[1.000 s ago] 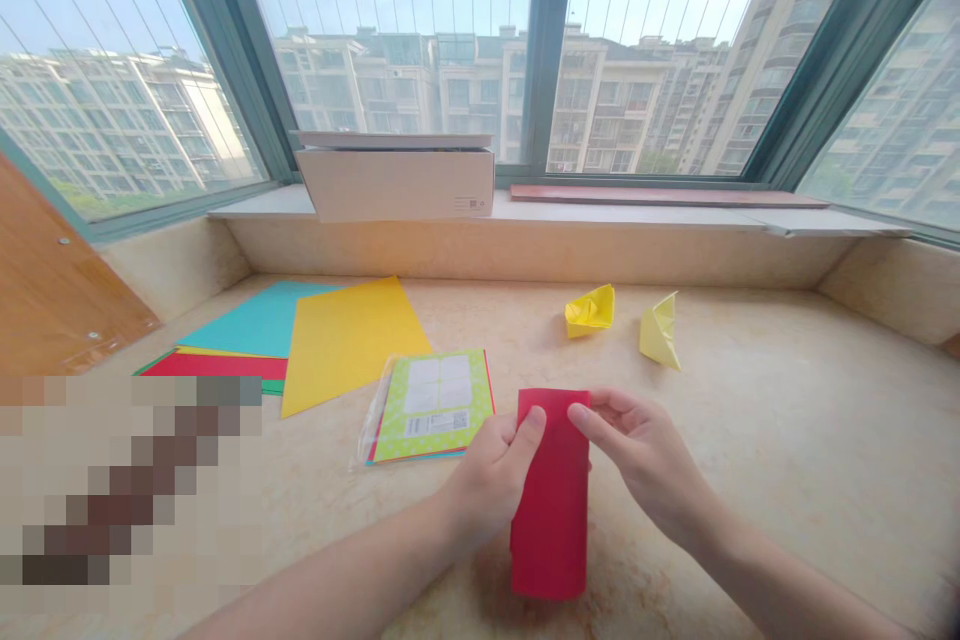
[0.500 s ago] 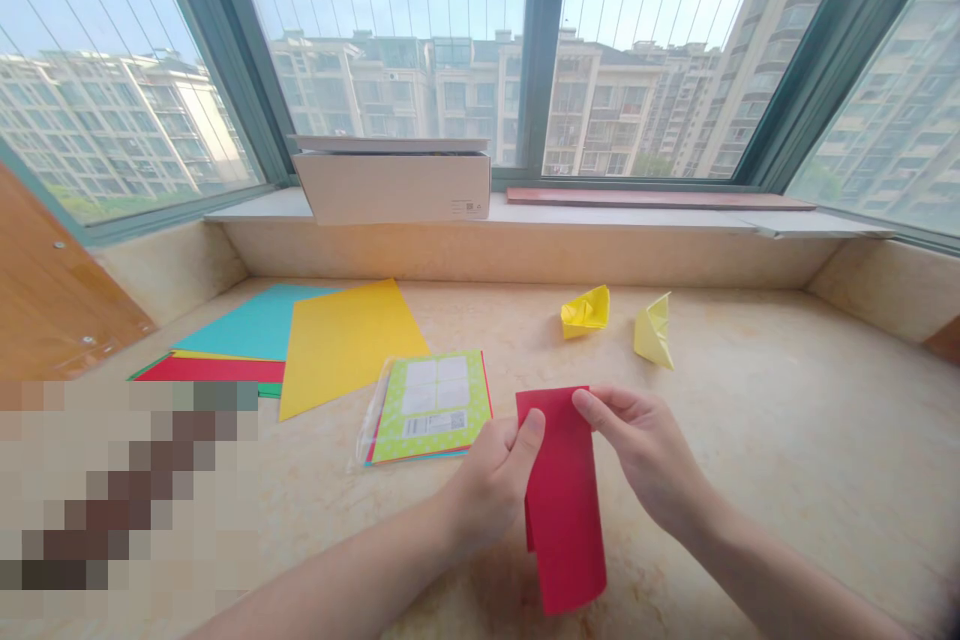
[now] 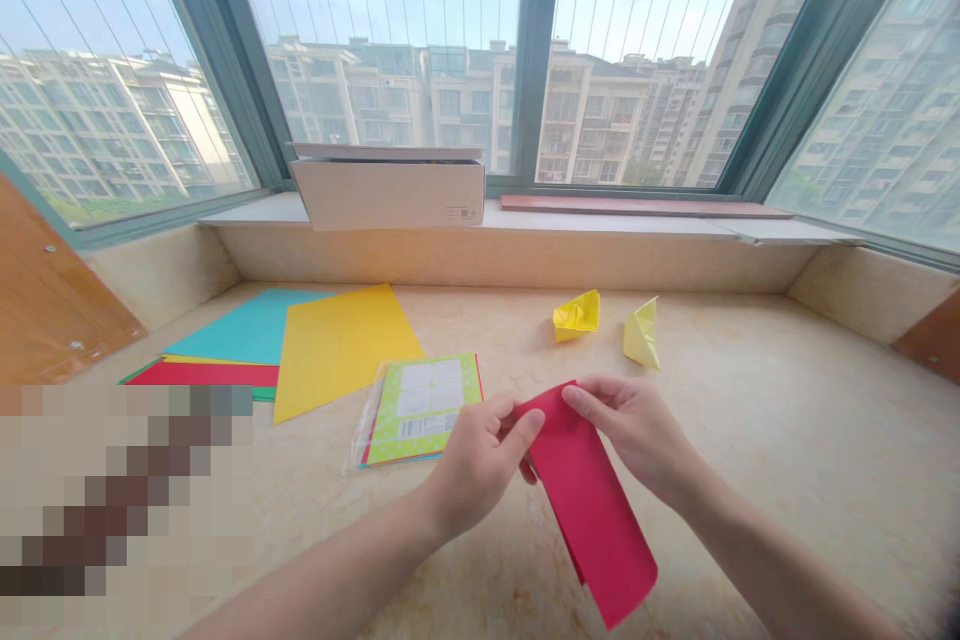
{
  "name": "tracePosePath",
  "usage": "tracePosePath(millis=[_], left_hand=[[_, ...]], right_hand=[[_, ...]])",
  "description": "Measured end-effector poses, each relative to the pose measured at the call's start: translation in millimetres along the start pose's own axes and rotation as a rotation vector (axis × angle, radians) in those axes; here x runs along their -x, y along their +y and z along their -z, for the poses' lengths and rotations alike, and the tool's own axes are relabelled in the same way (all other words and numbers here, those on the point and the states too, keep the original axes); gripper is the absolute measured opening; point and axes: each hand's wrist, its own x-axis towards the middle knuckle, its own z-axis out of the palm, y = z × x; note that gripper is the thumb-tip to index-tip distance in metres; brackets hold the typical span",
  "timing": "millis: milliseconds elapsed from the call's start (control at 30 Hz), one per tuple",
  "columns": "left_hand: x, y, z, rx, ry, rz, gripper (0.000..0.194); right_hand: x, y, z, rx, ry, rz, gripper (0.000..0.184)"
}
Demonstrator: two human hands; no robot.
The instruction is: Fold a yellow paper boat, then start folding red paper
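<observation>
A folded sheet of red paper (image 3: 596, 505) is held up between both hands, its lower end slanting toward the bottom right. My left hand (image 3: 487, 460) pinches its upper left edge, thumb on the front face. At the top right corner, my right hand (image 3: 626, 425) grips the paper between thumb and fingers. A second layer shows behind the front one along the left edge. Beyond the hands stand two folded paper pieces, a bright yellow boat-like one (image 3: 577, 318) and a pale yellow one (image 3: 641, 335).
Left of my hands lies a clear packet of coloured paper (image 3: 420, 405) with a green label sheet. Behind it are a yellow sheet (image 3: 341, 350), a blue sheet (image 3: 232, 325) and a red sheet (image 3: 214, 375). A white box (image 3: 390, 193) sits on the window ledge (image 3: 615, 228).
The red paper has swung from upright to slanting, its lower end moving right. Both hands keep hold of its top. The whole view has shifted slightly.
</observation>
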Motion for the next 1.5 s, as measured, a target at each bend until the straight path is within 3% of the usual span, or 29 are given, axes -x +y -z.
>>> tracePosePath(millis=[300,967,1133,1333,1500], left_hand=[[-6.2,-0.4,2.2,0.066,0.101,0.004,0.041],[-4.6,1.9,0.7,0.129,0.071,0.023,0.037],[-6.1,3.0,1.9,0.138,0.089,0.041,0.038],[-5.5,10.4,14.2,0.023,-0.134,0.129,0.037],[-1.4,14.0,18.1,-0.347,-0.246,0.018,0.033]], right_hand=[[2.5,-2.6,-1.6,0.060,-0.151,0.017,0.041],[2.6,-1.1,-0.8,0.134,-0.050,-0.018,0.042],[4.1,-2.6,-1.0,0.110,-0.094,-0.025,0.043],[7.2,-3.1,12.7,0.231,-0.194,-0.142,0.045],[17.2,5.2,4.9,0.442,-0.316,-0.141,0.041]])
